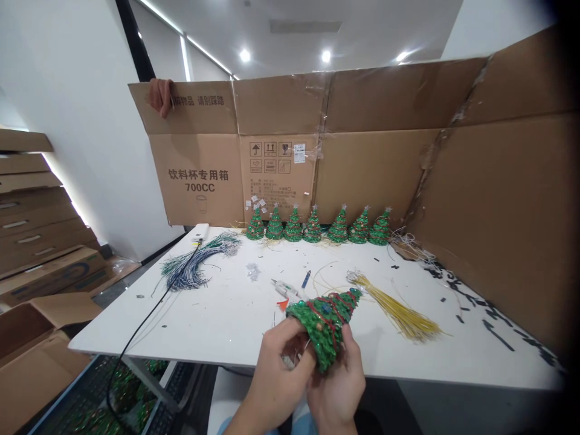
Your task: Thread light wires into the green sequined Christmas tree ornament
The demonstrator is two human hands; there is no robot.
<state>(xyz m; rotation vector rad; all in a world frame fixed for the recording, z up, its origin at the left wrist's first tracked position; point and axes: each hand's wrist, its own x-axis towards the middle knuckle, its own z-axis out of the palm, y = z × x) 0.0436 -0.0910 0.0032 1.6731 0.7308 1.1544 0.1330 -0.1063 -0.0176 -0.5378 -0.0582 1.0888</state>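
A small green Christmas tree (327,323) with red garland and coloured balls is tilted on its side, its tip toward the upper right and its open base toward the lower left. My left hand (281,368) is closed on the rim of the base, with fingers partly inside, near some pale wires. My right hand (339,386) wraps round the tree's lower right side. Just beyond the tree lie a white pen-like tool (287,289), an orange piece (283,305) and a blue marker (306,279). Yellow wires (401,311) in a bundle lie to the right.
Several finished-looking trees (312,226) stand along the cardboard wall (371,175). Green and blue wires (193,266) lie at the left of the white table (217,329), crossed by a black cable (144,323). Black scraps (497,335) litter the right side. A crate of trees (124,393) sits below left.
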